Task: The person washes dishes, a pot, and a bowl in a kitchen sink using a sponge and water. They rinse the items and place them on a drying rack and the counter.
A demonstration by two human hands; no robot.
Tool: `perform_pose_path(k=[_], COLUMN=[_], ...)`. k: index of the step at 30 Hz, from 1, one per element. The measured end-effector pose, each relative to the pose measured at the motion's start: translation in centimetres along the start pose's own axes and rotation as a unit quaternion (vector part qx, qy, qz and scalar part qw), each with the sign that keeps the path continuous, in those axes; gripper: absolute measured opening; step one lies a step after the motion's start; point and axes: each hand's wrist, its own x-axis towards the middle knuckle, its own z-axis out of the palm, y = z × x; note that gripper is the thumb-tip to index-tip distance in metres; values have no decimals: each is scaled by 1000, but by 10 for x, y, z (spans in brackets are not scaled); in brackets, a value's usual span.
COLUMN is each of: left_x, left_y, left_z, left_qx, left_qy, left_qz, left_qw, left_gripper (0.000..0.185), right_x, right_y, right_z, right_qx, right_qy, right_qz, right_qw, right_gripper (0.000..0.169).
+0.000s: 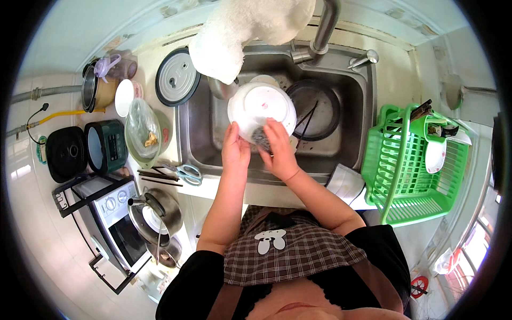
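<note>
Over the stainless steel sink [200, 150], my left hand [236, 148] grips the near left rim of a white dish [248, 98], its underside and foot ring facing up. A grey steel-wool scourer [261, 138] is in my right hand [279, 150], pressed to the dish's near side. Beneath and behind the dish, part of another pale dish [267, 79] shows. To the right in the sink lies a dark round pan [336, 120], with a pair of dark chopsticks [307, 120] across it. A metal vessel [220, 88] is partly hidden at the left.
A steel faucet [326, 28] and a fluffy white object [248, 24] stand at the back. On the right is a green dish rack [416, 188]. Left are a round lid [178, 78], a green bowl [138, 158] with a plastic bag, scissors [190, 175] and a kettle [170, 208].
</note>
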Motion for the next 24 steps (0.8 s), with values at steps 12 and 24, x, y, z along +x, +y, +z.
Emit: perform_pose_path(k=[12,24], left_x=[9,21], left_y=[-5,3], left_z=[-46,-64], left_qx=[-49,-77], left_qy=[60,103], left_qz=[-5,-14], left_qw=[997,992], left_gripper=[24,28], right_x=[0,-8], right_y=[131,109], right_z=[-52,-64], right_qx=[-101,-147], right_qy=[20,-106], right_qz=[211,178], right_qw=[972,967], right_gripper=[30,4])
